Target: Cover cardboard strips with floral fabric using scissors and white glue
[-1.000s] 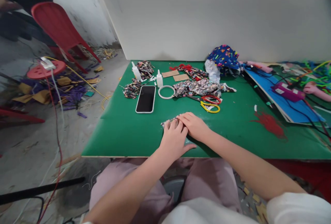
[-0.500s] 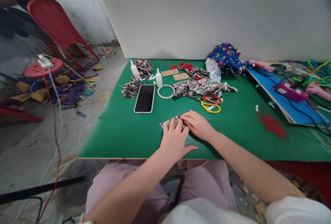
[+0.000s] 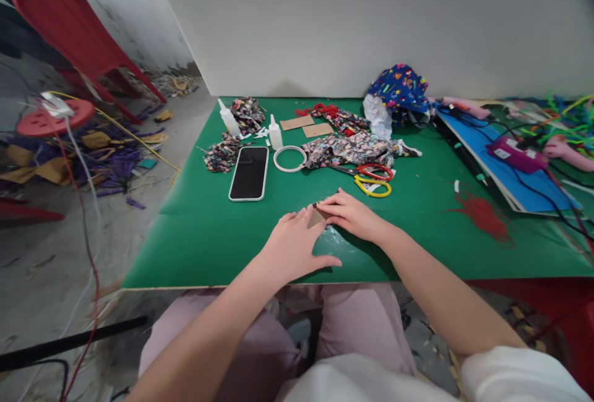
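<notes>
Nearest us, at the bottom of the frame, the forearms reach from the lower edge over our pink trousers [image 3: 199,340] to the green worktop [image 3: 195,241]. Just beyond the worktop's front edge, at the centre of the frame, lies a small piece of brown card [image 3: 317,217]. It sits between our two hands and directly under the fingers. Our left hand [image 3: 294,241] covers its left side, palm down, the fingers extended and the thumb spread towards the right of the frame, unclenched. Our right hand [image 3: 355,215] meets it from the right, fingers straight and close together; we cannot tell whether they pinch its edge or only press. Neither hand is clearly nearer, as both touch it. Its long axis cannot be judged, since only a corner-like patch shows, with a thin dark edging [image 3: 315,205] at the top that is too small to identify.

Farther up, the smartphone [image 3: 249,173] lies left of centre, the scissors [image 3: 359,172] right of centre, the white ring [image 3: 288,169] between them. Beyond are a squeeze bottle [image 3: 275,137], floral cloth [image 3: 350,149] partly hiding the scissors' blades, and, farther back, blue printed cloth [image 3: 400,89] against the pale panel [image 3: 297,25]. The tangle at the right edge is cut off.
</notes>
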A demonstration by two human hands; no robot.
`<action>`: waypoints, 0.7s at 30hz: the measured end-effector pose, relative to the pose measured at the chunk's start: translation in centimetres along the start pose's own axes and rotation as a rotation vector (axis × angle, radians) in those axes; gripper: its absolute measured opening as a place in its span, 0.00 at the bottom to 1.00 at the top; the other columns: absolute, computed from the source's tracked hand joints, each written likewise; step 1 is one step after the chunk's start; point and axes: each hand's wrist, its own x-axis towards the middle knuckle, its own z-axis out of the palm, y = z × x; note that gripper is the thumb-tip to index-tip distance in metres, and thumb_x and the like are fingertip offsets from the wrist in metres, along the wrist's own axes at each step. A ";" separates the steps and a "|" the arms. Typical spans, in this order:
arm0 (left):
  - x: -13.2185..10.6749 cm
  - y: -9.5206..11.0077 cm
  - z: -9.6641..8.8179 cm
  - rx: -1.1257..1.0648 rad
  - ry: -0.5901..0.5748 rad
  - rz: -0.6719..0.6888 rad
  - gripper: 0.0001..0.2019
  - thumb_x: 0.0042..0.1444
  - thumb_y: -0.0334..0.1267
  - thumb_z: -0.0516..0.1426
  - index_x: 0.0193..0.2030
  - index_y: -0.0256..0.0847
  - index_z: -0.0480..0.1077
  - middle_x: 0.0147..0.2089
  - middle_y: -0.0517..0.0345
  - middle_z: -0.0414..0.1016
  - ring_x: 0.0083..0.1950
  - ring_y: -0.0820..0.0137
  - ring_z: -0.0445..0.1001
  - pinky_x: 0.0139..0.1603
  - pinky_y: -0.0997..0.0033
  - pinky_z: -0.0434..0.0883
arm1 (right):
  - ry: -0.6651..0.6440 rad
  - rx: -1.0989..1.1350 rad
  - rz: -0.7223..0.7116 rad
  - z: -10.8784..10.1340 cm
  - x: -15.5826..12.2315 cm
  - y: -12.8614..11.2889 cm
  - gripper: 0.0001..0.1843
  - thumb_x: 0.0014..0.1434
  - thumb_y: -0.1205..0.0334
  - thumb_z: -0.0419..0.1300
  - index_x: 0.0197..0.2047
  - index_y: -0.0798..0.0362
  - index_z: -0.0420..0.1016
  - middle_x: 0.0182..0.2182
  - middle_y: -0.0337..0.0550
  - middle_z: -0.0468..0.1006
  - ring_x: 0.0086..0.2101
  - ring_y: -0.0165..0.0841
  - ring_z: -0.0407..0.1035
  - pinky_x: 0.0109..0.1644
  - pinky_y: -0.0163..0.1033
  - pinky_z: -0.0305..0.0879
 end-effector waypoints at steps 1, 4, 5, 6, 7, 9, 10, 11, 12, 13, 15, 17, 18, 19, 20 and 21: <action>0.0 -0.1 -0.2 -0.006 -0.012 0.008 0.38 0.46 0.66 0.45 0.56 0.39 0.61 0.60 0.37 0.56 0.60 0.54 0.58 0.57 0.56 0.56 | -0.008 -0.003 0.004 -0.1 0.0 0.0 0.19 0.57 0.62 0.52 0.53 0.49 0.65 0.47 0.46 0.71 0.48 0.35 0.63 0.60 0.58 0.44; 0.0 -0.3 -0.6 -0.030 -0.053 0.017 0.39 0.45 0.67 0.46 0.56 0.41 0.60 0.62 0.38 0.54 0.60 0.52 0.58 0.57 0.56 0.57 | -0.033 -0.004 0.010 -0.3 0.1 0.0 0.20 0.57 0.63 0.53 0.53 0.49 0.65 0.47 0.46 0.71 0.48 0.35 0.63 0.59 0.59 0.44; 0.0 -0.3 -0.7 -0.035 -0.062 0.021 0.39 0.45 0.67 0.46 0.57 0.42 0.60 0.62 0.38 0.53 0.60 0.51 0.57 0.57 0.56 0.57 | -0.039 -0.004 0.011 -0.4 0.1 0.0 0.20 0.56 0.63 0.54 0.53 0.48 0.65 0.47 0.45 0.71 0.48 0.36 0.63 0.59 0.60 0.44; -0.1 -0.4 -0.7 -0.040 -0.069 0.025 0.38 0.45 0.67 0.46 0.57 0.43 0.60 0.63 0.39 0.52 0.61 0.51 0.56 0.57 0.55 0.57 | -0.043 -0.004 0.013 -0.4 0.2 0.0 0.20 0.56 0.63 0.54 0.53 0.48 0.65 0.46 0.45 0.71 0.48 0.36 0.63 0.59 0.60 0.44; -0.1 -0.4 -0.8 -0.044 -0.073 0.026 0.38 0.45 0.67 0.46 0.57 0.44 0.60 0.63 0.39 0.51 0.61 0.51 0.56 0.57 0.55 0.57 | -0.046 -0.005 0.015 -0.5 0.2 -0.1 0.20 0.56 0.63 0.54 0.53 0.47 0.65 0.46 0.45 0.71 0.48 0.36 0.63 0.59 0.60 0.44; -0.2 -0.5 -0.8 -0.051 -0.081 0.023 0.37 0.45 0.66 0.46 0.57 0.45 0.60 0.63 0.40 0.51 0.62 0.52 0.54 0.57 0.54 0.56 | -0.050 -0.005 0.017 -0.5 0.2 -0.1 0.20 0.56 0.62 0.55 0.53 0.48 0.65 0.46 0.45 0.71 0.48 0.36 0.63 0.59 0.60 0.44; -0.2 -0.5 -0.8 -0.053 -0.087 0.019 0.37 0.45 0.67 0.47 0.57 0.45 0.61 0.63 0.40 0.51 0.62 0.52 0.54 0.58 0.54 0.56 | -0.054 -0.003 0.017 -0.6 0.2 -0.1 0.20 0.56 0.62 0.54 0.53 0.48 0.65 0.47 0.45 0.71 0.48 0.35 0.63 0.59 0.60 0.44; -0.2 -0.5 -0.8 -0.055 -0.091 0.013 0.37 0.44 0.67 0.47 0.57 0.45 0.61 0.63 0.40 0.51 0.62 0.52 0.54 0.58 0.55 0.56 | -0.057 0.003 0.015 -0.6 0.2 -0.1 0.20 0.56 0.62 0.54 0.54 0.48 0.65 0.47 0.45 0.70 0.48 0.35 0.62 0.59 0.59 0.44; -0.2 -0.5 -0.7 -0.056 -0.092 0.007 0.37 0.44 0.67 0.47 0.57 0.46 0.61 0.63 0.40 0.51 0.62 0.52 0.54 0.58 0.55 0.57 | -0.060 0.011 0.014 -0.7 0.1 -0.1 0.21 0.56 0.62 0.54 0.54 0.48 0.64 0.48 0.45 0.70 0.49 0.35 0.62 0.60 0.58 0.44; -0.2 -0.5 -0.7 -0.055 -0.092 0.001 0.37 0.44 0.67 0.47 0.56 0.46 0.61 0.63 0.40 0.51 0.62 0.52 0.54 0.58 0.54 0.57 | -0.063 0.018 0.014 -0.9 0.1 0.0 0.21 0.56 0.62 0.54 0.54 0.48 0.64 0.49 0.45 0.70 0.49 0.35 0.62 0.60 0.58 0.44; -0.2 -0.5 -0.6 -0.052 -0.086 -0.007 0.37 0.43 0.67 0.47 0.56 0.47 0.61 0.64 0.42 0.51 0.62 0.51 0.55 0.58 0.54 0.57 | -0.072 0.027 0.016 -1.2 -0.2 0.2 0.22 0.56 0.62 0.54 0.55 0.47 0.63 0.50 0.45 0.69 0.51 0.35 0.61 0.60 0.57 0.44; -0.2 -0.5 -0.5 -0.049 -0.083 -0.005 0.37 0.43 0.67 0.47 0.56 0.47 0.61 0.64 0.43 0.50 0.62 0.51 0.55 0.58 0.54 0.57 | -0.083 0.026 0.030 -1.6 -0.5 0.5 0.23 0.55 0.63 0.56 0.55 0.46 0.62 0.52 0.44 0.69 0.52 0.36 0.60 0.60 0.58 0.43; -0.2 -0.4 -0.5 -0.047 -0.083 -0.003 0.37 0.43 0.67 0.47 0.56 0.47 0.62 0.64 0.43 0.50 0.61 0.51 0.55 0.57 0.54 0.57 | -0.088 0.021 0.044 -1.8 -0.6 0.7 0.24 0.54 0.63 0.57 0.55 0.45 0.63 0.52 0.43 0.69 0.53 0.37 0.60 0.60 0.58 0.43; -0.2 -0.4 -0.5 -0.044 -0.085 -0.002 0.37 0.43 0.68 0.47 0.56 0.47 0.62 0.64 0.43 0.50 0.61 0.51 0.55 0.57 0.54 0.57 | -0.093 0.015 0.059 -2.0 -0.7 0.9 0.24 0.53 0.63 0.58 0.55 0.45 0.63 0.52 0.43 0.69 0.54 0.38 0.59 0.60 0.59 0.43; -0.2 -0.4 -0.5 -0.041 -0.087 -0.002 0.38 0.43 0.68 0.47 0.56 0.47 0.62 0.64 0.42 0.49 0.61 0.51 0.55 0.57 0.54 0.57 | -0.092 0.009 0.074 -2.2 -0.8 1.1 0.24 0.52 0.63 0.59 0.54 0.45 0.64 0.52 0.42 0.69 0.54 0.39 0.58 0.60 0.59 0.44; -0.2 -0.3 -0.5 -0.038 -0.088 -0.003 0.38 0.43 0.68 0.47 0.56 0.46 0.62 0.64 0.42 0.49 0.61 0.51 0.55 0.57 0.54 0.57 | -0.085 0.001 0.083 -2.3 -0.9 1.2 0.24 0.52 0.63 0.60 0.53 0.46 0.66 0.51 0.43 0.70 0.55 0.40 0.58 0.59 0.59 0.46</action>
